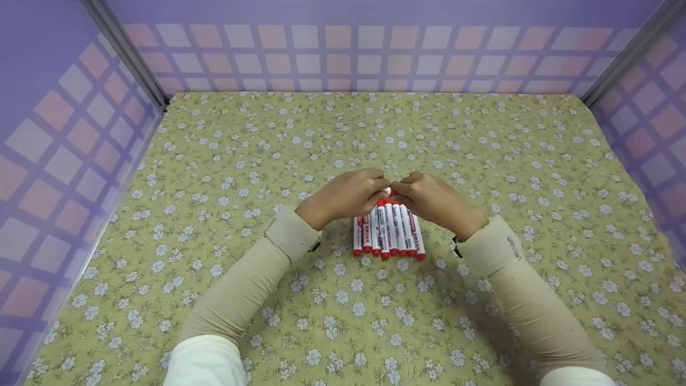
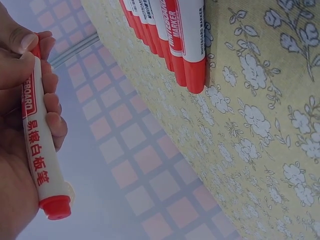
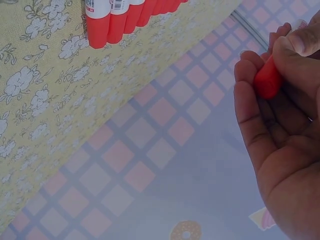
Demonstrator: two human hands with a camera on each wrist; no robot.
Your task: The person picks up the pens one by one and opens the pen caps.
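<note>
Floral cloth (image 1: 300, 300), marker row (image 1: 389, 230), left hand (image 1: 348, 193) gripping lifted marker (image 2: 42, 145), right hand (image 1: 437, 202) apparently pinching its cap (image 3: 269, 81)

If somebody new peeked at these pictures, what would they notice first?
Probably the row of white markers with red ends, side by side on the yellow flowery cloth, mid-picture in the head view. Just above them, the left hand and right hand hold another marker. Behind, the purple wall shows pink and white squares.

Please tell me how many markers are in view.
9: eight markers lie side by side on the floral cloth, and one held marker is in the hands. Others may be hidden beneath.
</note>
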